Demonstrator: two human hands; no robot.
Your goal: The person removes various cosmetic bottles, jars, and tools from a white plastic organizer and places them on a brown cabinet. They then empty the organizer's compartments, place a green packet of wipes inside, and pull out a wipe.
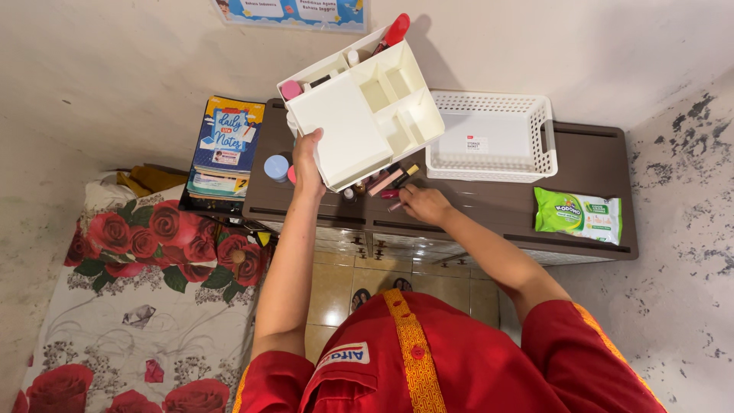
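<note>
At the far left lay the bed with its rose-printed sheet (145, 306), and beside it a stack of colourful notebooks (225, 145) rested on the left end of the dark brown bench (589, 164). Just right of the stack stood a small round jar with a pale blue lid (276, 167), close to my wrist.

My left hand (307, 164) was clenched around the lower corner of a cream plastic organiser with several open compartments (363, 107), holding it lifted and tilted above the bench. A pink-capped item (291, 89) and a red-topped tube (395, 31) stuck out along its upper edge, near the wall.

Under the raised organiser, a scatter of small cosmetic tubes and sticks (390, 182) lay on the bench. My right hand (425, 205) rested low among them, its fingers curled at a slim pinkish stick (392, 205); I could not tell whether it truly gripped the stick or only touched it.

Further right sat a white perforated plastic basket (489, 134), upright on the bench and just beside the organiser's lower right corner. Well apart from it, near the right end, lay a green flat pack of wet wipes (577, 214).
</note>
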